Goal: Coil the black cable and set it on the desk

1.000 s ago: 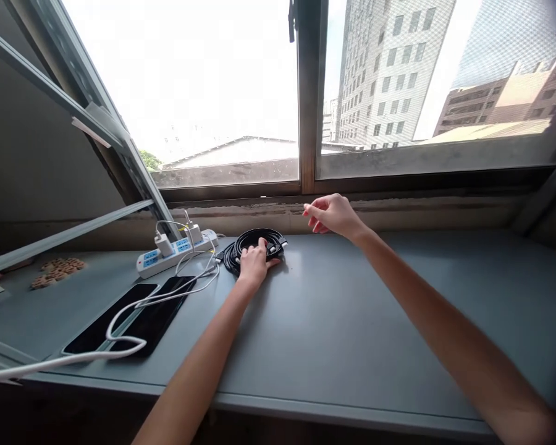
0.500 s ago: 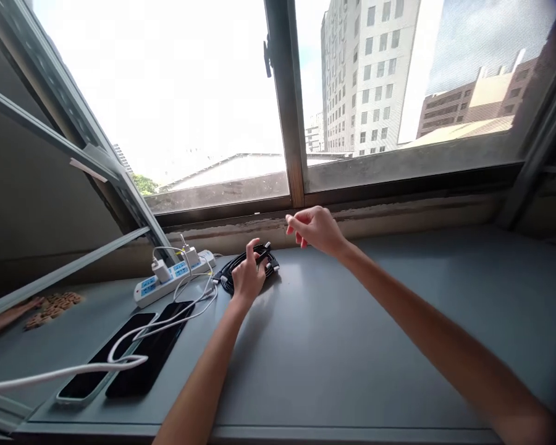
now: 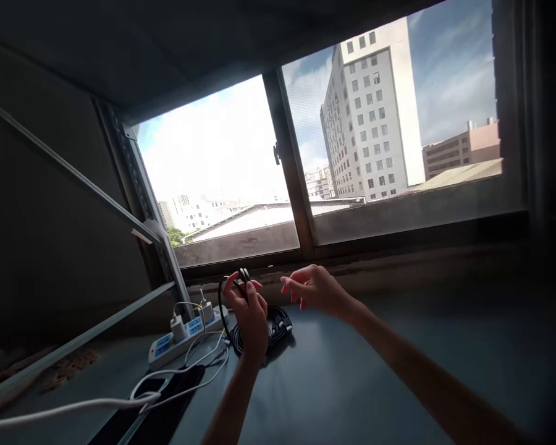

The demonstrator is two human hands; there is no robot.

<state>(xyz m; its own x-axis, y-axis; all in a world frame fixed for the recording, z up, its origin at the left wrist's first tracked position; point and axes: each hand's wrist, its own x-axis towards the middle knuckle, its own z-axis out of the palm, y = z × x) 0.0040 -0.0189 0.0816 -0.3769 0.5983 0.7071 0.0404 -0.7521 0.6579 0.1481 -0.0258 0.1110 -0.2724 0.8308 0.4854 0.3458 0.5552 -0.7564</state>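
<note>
My left hand (image 3: 249,312) is raised a little above a coiled bundle of black cables (image 3: 280,330) on the grey surface (image 3: 333,383). Between its thumb and fingers it pinches a black cable (image 3: 221,303), whose light-tipped ends stick up past the fingertips. The cable loops down on the left toward the coil, and part of the bundle is hidden behind the hand. To the right, my right hand (image 3: 317,287) hovers in the air, apart from the coil. Its thumb and fingers curve toward each other with a gap between them, and nothing shows in them.
A white power strip (image 3: 164,353) with plugged-in chargers (image 3: 178,328) stands left of the coil. White cables (image 3: 74,406) run over two dark phones (image 3: 167,414) at the front left. Behind are a window frame (image 3: 301,222) and a metal rack post (image 3: 167,253).
The view has tilted up and darkened. My left hand has lifted a black cable from the coil, where it was before. My right hand stays raised to the right, its fingers slightly more apart.
</note>
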